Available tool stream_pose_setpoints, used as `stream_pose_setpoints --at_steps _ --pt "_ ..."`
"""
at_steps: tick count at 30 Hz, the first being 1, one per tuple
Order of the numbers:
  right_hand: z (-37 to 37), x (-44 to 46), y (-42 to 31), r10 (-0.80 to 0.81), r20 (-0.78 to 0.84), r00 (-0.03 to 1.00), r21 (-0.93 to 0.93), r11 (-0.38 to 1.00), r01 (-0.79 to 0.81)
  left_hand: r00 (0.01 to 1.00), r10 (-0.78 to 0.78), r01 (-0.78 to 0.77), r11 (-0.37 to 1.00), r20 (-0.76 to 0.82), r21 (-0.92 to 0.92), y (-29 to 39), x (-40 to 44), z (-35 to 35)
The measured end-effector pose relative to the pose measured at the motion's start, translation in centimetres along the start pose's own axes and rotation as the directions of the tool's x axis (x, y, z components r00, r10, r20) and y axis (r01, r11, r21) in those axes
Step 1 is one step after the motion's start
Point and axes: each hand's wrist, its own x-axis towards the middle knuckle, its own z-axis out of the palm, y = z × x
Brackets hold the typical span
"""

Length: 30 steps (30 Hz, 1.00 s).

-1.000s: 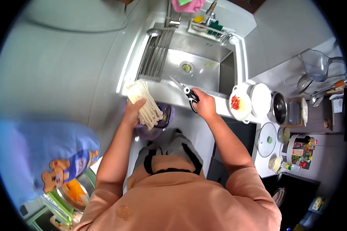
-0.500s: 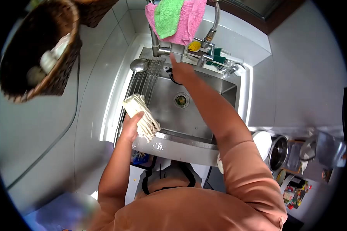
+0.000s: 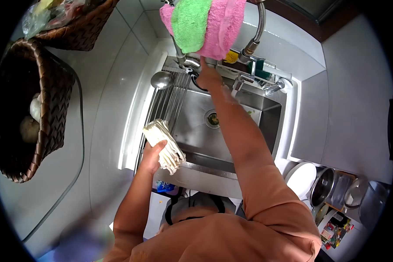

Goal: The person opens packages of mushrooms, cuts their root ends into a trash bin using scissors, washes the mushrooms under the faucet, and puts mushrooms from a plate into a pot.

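Left hand (image 3: 153, 158) is holding mushrooms (image 3: 165, 147); right hand (image 3: 209, 79) is holding scissors (image 3: 194, 80) out.
Left fingers are grasping the bunch above the sink's (image 3: 187, 131) near-left edge; right fingers are gripping handles near the pink towel (image 3: 225, 32) (blades unclear), seemingly calling for steadiness.

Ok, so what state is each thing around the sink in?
Mushrooms, bunched in the left hand
Scissors, in the right hand, blade opening unclear
Pink towel, hanging
Green towel, hanging
Ladle, lying on the rack
Rack, laid over part of the sink
Drain, scraps in it
Lower basket, holding pale bulbs
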Motion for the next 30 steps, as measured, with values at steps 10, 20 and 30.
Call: stream_pose_setpoints --at_steps 10,20,30 --pt "4.8 -20.7 11.5 0.022 -0.023 0.999 -0.218 0.976 -0.026 0.991 -0.013 0.003 0.997 0.130 0.077 -0.8 0.6 1.1" --pt "0.1 -23.7 10.9 -0.093 0.029 0.995 -0.445 0.890 0.096 0.986 -0.015 -0.005 0.993 0.165 0.116 -1.9 1.6 3.9" --pt "-0.7 -22.4 12.6 0.117 0.445 0.888 0.176 0.961 -0.215 0.990 0.011 -0.024 0.995 0.139 0.097 -2.6 2.1 4.2"
